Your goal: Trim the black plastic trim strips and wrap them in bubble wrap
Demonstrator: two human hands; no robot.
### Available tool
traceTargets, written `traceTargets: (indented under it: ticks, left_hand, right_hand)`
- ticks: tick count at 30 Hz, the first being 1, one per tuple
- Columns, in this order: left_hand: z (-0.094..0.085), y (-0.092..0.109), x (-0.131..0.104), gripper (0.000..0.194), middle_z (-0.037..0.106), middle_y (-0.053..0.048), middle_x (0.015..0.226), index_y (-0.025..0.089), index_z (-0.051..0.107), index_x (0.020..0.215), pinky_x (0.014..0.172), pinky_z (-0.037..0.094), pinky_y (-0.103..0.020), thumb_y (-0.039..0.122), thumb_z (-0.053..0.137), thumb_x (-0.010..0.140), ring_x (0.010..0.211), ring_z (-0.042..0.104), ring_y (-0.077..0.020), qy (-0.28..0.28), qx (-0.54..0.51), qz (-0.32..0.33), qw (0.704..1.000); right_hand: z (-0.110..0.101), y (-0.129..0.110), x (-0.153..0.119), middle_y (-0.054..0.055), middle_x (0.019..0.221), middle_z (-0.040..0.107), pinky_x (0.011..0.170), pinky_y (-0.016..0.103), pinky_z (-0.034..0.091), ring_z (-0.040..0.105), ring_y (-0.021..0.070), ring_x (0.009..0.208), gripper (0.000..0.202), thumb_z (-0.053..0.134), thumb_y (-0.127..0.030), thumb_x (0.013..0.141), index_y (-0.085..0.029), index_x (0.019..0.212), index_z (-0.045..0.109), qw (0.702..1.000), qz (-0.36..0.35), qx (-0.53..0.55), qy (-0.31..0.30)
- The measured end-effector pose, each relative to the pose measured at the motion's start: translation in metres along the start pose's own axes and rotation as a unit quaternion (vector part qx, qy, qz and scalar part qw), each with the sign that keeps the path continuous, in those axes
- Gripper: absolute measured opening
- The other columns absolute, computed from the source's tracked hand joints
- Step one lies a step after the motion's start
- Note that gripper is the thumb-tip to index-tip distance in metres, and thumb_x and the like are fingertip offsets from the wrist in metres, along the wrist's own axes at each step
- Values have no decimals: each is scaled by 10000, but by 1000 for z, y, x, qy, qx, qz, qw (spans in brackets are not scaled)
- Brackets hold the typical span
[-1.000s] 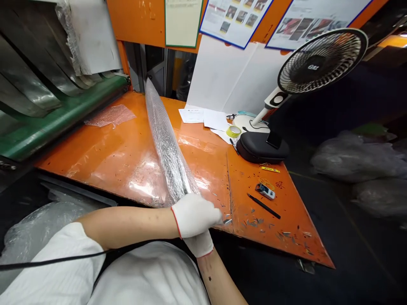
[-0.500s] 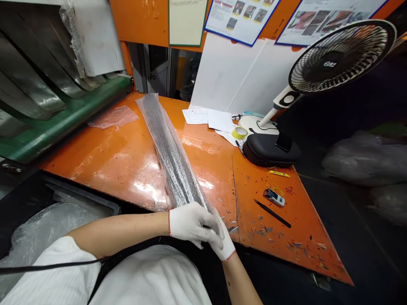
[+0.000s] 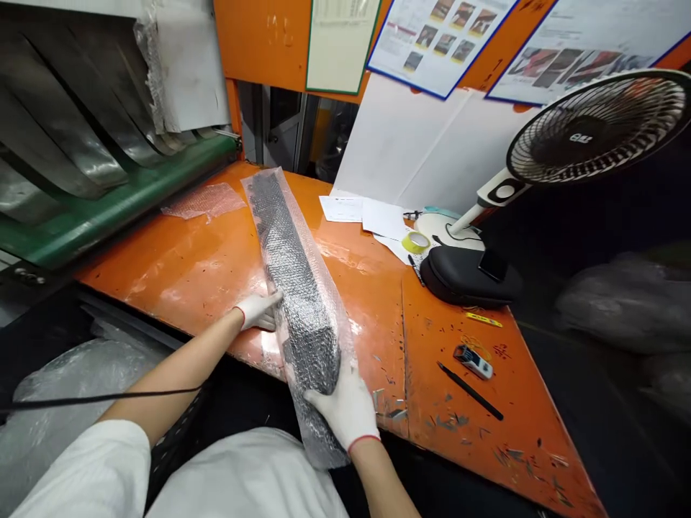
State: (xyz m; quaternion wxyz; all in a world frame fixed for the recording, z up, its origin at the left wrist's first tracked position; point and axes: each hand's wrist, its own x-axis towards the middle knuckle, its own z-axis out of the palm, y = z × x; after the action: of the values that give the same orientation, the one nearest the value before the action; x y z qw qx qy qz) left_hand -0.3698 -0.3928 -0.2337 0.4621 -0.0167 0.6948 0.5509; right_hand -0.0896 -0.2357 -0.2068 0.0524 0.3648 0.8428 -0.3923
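Note:
A long dark piece in bubble wrap (image 3: 302,288) lies lengthwise on the orange table (image 3: 188,266), its near end sticking out past the front edge. My left hand (image 3: 259,311), in a white glove, holds the left side of the wrapped piece around its middle, with the fingers partly beneath it. Near the close end, my gloved right hand (image 3: 345,410) grips the right side, thumb on top and the other fingers hidden along the edge.
A green roller (image 3: 124,194) borders the table at left, beside loose pink bubble wrap (image 3: 208,201). Toward the right are papers (image 3: 383,217), yellow tape (image 3: 415,242), a black case (image 3: 464,277), a fan (image 3: 588,137), a black pen-like tool (image 3: 469,391) and scattered scraps.
My hands were close together at the near end; now they are apart, my left hand farther up the left side. The wrapped piece shows a wider dark face and reaches nearer to my body.

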Motion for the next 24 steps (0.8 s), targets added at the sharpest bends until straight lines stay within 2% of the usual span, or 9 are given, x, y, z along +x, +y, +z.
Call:
traceTargets:
  ticks: [3, 6, 8, 12, 14, 17, 20, 22, 24]
  left_hand:
    - [19, -18, 4, 653, 813, -202, 1146, 128, 737, 1172, 1047, 608, -465, 603, 949, 777, 1100, 780, -338, -110, -144, 12, 983]
    - [29, -29, 7, 694, 814, -203, 1176, 113, 755, 1198, 1121, 577, -460, 598, 970, 751, 1164, 765, -349, -210, -195, -26, 958]
    - [30, -34, 8, 672, 822, -197, 1140, 102, 773, 1146, 1092, 595, -447, 569, 997, 718, 1085, 782, -338, -215, -212, -34, 953]
    - [27, -36, 0, 626, 833, -162, 1075, 118, 790, 1057, 995, 632, -434, 440, 1074, 601, 913, 789, -297, -221, -237, 44, 945]
    - [27, -33, -11, 624, 831, -162, 1093, 121, 797, 1079, 978, 636, -441, 424, 1072, 608, 932, 789, -309, -250, -208, 96, 941]
    - [30, -29, -30, 633, 812, -171, 1232, 138, 802, 1156, 1037, 624, -487, 440, 1038, 651, 1092, 774, -366, -281, -121, 166, 938]
    - [32, -30, -39, 705, 798, -145, 1297, 170, 815, 1216, 1131, 593, -540, 522, 1011, 637, 1278, 699, -430, -225, 24, 215, 950]
    - [37, -28, -35, 706, 813, -106, 1240, 241, 825, 1230, 1087, 622, -568, 607, 982, 648, 1268, 693, -445, -173, 131, 242, 946]
    - [46, -22, -29, 617, 791, -107, 1258, 266, 803, 1270, 1067, 624, -569, 612, 924, 774, 1260, 691, -413, -196, 191, 260, 926]
  right_hand:
    - [18, -22, 6, 181, 1330, 767, 1117, 520, 561, 742, 396, 1246, 1015, 900, -423, 701, -179, 1589, 474, 997, -15, 44, -61]
    - [21, -33, 6, 125, 1345, 771, 1119, 477, 577, 748, 324, 1241, 844, 859, -354, 739, -214, 1497, 513, 978, -78, 155, -119]
    - [23, -39, 2, 112, 1336, 772, 1098, 477, 595, 755, 312, 1217, 792, 836, -289, 736, -222, 1462, 527, 967, -109, 198, -114]
    - [21, -43, -13, 89, 1262, 786, 1059, 469, 617, 773, 297, 1137, 776, 798, -202, 721, -234, 1446, 523, 965, -137, 212, -76]
    - [14, -36, -25, 82, 1286, 775, 1068, 454, 609, 760, 288, 1153, 819, 778, -182, 716, -246, 1485, 504, 967, -163, 193, -46]
    - [7, -20, -45, 57, 1221, 787, 993, 411, 622, 769, 280, 1073, 844, 797, -198, 681, -254, 1479, 527, 974, -171, 146, 6]
    - [8, -11, -54, 10, 1141, 811, 933, 361, 625, 784, 265, 1006, 794, 877, -259, 665, -275, 1412, 610, 975, -163, 142, 45]
    - [8, -11, -47, -12, 1130, 823, 962, 346, 615, 786, 273, 1049, 765, 953, -320, 642, -291, 1355, 676, 973, -170, 142, 71]
    - [5, -13, -36, -25, 1148, 829, 1016, 336, 597, 772, 289, 1136, 775, 1013, -385, 597, -300, 1311, 723, 970, -179, 132, 102]
